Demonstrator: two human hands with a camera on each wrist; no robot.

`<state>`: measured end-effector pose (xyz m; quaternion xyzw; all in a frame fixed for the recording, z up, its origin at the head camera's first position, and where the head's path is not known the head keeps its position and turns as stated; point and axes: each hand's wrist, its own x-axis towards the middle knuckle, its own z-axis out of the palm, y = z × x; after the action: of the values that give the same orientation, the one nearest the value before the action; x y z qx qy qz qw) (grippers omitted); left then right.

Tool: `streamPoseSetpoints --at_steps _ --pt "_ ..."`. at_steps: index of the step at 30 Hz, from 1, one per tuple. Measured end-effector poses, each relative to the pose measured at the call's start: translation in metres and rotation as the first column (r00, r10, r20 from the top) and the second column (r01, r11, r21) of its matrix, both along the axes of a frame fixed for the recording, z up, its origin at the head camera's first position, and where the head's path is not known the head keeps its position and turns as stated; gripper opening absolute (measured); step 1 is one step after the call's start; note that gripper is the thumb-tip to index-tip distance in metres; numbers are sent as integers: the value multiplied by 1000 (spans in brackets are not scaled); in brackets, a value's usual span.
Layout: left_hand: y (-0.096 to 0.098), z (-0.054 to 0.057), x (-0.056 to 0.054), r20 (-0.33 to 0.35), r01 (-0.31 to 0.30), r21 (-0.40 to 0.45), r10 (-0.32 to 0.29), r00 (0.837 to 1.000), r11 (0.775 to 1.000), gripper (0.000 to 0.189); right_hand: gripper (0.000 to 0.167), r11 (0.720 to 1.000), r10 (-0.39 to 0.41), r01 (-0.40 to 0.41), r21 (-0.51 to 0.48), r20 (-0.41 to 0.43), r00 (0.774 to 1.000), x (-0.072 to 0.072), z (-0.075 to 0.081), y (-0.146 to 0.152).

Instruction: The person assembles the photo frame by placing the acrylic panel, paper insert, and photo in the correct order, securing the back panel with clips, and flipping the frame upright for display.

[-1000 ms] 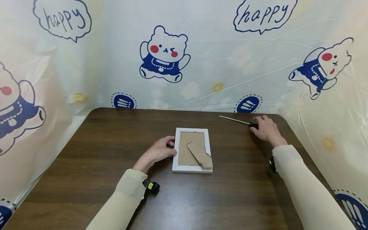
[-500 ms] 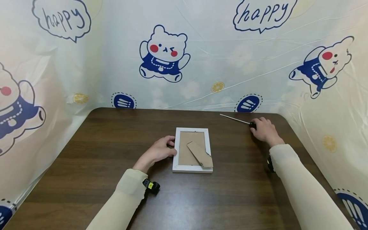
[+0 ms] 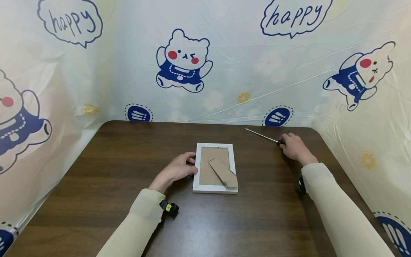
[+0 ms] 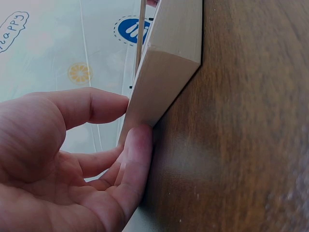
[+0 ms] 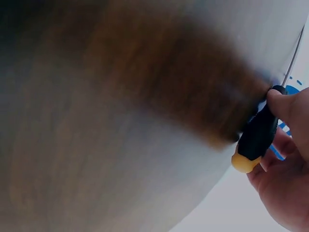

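Note:
A white picture frame [image 3: 197, 178] lies face down on the brown table, its cardboard back [image 3: 207, 153] showing. A tilted cardboard stand [image 3: 223, 171] sits over that back. My left hand [image 3: 174, 167] rests against the frame's left edge; in the left wrist view, the fingertips [image 4: 139, 140] touch the pale side of the frame [image 4: 164, 72]. At the far right, my right hand [image 3: 296, 147] grips a screwdriver [image 3: 263, 135] by its handle, the metal shaft pointing left. The handle [image 5: 258, 133] is black with a yellow end in the right wrist view.
The brown table [image 3: 128, 150] ends at a back edge against a pale curtain [image 3: 237, 53] printed with bears. The curtain also hangs along both sides. A small black wrist camera [image 3: 170, 208] is strapped at the left cuff.
My right hand has drawn slightly left and closed round the screwdriver handle. The screwdriver's handle end has shifted a little toward me. The left hand and picture frame have stayed put.

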<state>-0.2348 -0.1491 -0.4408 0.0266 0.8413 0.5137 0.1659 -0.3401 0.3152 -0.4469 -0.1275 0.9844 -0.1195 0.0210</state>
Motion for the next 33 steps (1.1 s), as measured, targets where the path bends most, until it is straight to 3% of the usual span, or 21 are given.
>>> streamPoseSetpoints --at_steps 13,20,33 --pt "0 -2 0 -1 3 -8 -3 1000 1000 74 23 996 72 -69 -64 40 997 2 7 -17" --pt "0 -1 0 -2 2 -15 -2 1000 1000 74 24 982 144 -146 -115 -27 989 12 16 -33" --pt "-1 -3 -1 -9 3 -8 -3 1000 1000 73 32 967 232 -239 -90 -81 969 31 40 -57"
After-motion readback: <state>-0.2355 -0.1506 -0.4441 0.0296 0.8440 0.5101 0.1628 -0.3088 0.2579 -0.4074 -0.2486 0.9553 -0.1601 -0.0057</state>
